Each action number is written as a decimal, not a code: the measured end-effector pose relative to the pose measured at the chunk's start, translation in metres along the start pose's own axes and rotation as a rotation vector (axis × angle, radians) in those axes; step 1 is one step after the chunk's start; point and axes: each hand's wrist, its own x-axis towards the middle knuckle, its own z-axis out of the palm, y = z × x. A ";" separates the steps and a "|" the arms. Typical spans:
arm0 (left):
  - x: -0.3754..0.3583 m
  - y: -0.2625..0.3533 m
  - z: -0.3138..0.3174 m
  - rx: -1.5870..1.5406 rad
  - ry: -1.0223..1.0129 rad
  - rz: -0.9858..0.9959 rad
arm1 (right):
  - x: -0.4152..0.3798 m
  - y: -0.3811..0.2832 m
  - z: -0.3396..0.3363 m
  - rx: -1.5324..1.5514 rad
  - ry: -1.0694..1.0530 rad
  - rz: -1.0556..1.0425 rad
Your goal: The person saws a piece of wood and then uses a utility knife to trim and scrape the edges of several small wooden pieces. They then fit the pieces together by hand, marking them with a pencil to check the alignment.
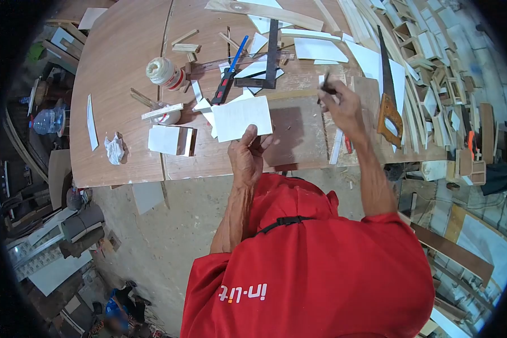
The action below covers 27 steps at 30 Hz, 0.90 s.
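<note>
My left hand point(247, 155) grips the lower edge of a flat white rectangular board point(241, 118), thumb on top, holding it above the table. My right hand point(343, 108) is raised off to the right, fingers pinched together around a small dark object point(325, 84) that is too blurred to name. Below and between my hands lies a brown wooden board point(298, 132). Just beyond the white board are a black-and-red utility knife point(224, 84), a blue stick point(239, 52) and a dark try square point(272, 56).
On the left stand an open glue jar point(166, 74), a small white-faced block point(166, 139) and crumpled tissue point(115, 149). A handsaw point(390, 112) lies to the right, beside many wood strips and small box frames point(417, 42). The table's front edge point(118, 185) runs near my body.
</note>
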 end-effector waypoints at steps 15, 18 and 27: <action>-0.013 -0.028 0.017 0.074 -0.044 0.069 | -0.108 -0.023 0.049 0.139 0.478 -0.422; -0.018 -0.032 0.019 0.085 -0.048 0.090 | -0.112 -0.021 0.048 0.141 0.483 -0.465; -0.022 -0.037 0.012 0.024 -0.011 0.132 | -0.132 -0.024 0.036 0.046 0.270 -0.441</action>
